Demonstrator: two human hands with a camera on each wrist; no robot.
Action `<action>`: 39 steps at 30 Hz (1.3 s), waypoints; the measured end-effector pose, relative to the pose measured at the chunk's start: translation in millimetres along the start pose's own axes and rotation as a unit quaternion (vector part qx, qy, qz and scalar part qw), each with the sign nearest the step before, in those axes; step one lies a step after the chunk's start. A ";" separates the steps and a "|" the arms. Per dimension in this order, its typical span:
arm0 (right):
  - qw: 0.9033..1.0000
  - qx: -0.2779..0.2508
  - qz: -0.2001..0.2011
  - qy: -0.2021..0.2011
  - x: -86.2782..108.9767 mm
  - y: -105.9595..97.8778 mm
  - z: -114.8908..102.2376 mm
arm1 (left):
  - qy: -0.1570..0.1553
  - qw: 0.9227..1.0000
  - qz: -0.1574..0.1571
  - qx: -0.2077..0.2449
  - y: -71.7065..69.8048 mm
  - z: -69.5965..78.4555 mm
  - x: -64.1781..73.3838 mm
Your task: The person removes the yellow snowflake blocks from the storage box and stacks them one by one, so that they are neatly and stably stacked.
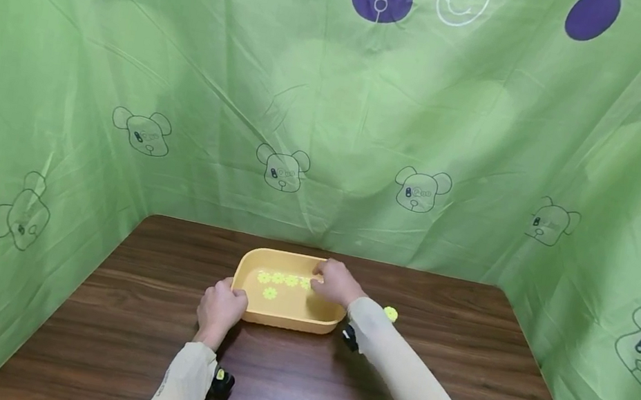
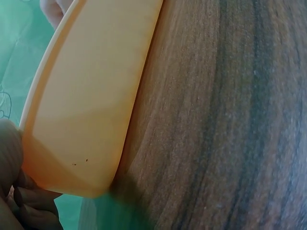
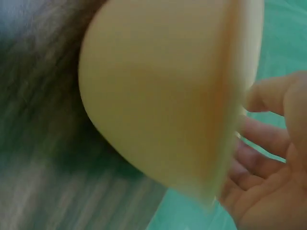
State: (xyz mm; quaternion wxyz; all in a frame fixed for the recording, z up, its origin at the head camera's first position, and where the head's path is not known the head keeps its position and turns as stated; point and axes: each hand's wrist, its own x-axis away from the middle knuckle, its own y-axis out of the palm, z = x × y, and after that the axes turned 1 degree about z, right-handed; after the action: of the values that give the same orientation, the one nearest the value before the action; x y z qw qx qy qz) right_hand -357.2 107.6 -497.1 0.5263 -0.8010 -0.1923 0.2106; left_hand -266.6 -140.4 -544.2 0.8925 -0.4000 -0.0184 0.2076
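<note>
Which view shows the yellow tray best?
The head view: it shows the yellow tray from above, rim and floor, though the right hand covers part. The left wrist view shows only part of its outer wall and rim; the right wrist view, the same, blurred.

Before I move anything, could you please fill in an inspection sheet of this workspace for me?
Surface: brown wood-grain table.
Job's things: pale orange tray with at least five yellow flower pieces inside; one loose flower piece lies on the table, right of the tray.
Clutter: nothing seen.
Grips: left grip holds the tray's near-left rim; right grip reaches over the tray's right side, and whether it holds anything is hidden.
Cables: nothing seen.
Surroundings: green curtain with cartoon prints.
</note>
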 end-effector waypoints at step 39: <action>0.996 0.016 -0.054 0.065 4.4 27.2 -23.3 | 0.004 1.000 0.003 0.003 -3.0 -0.5 2.6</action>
State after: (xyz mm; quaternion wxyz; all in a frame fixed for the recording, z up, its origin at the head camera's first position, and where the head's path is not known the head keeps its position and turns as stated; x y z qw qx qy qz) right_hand -338.6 82.1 -514.5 0.5607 -0.7931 -0.1977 0.1323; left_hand -263.1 -141.5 -542.7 0.8929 -0.3986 -0.0128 0.2091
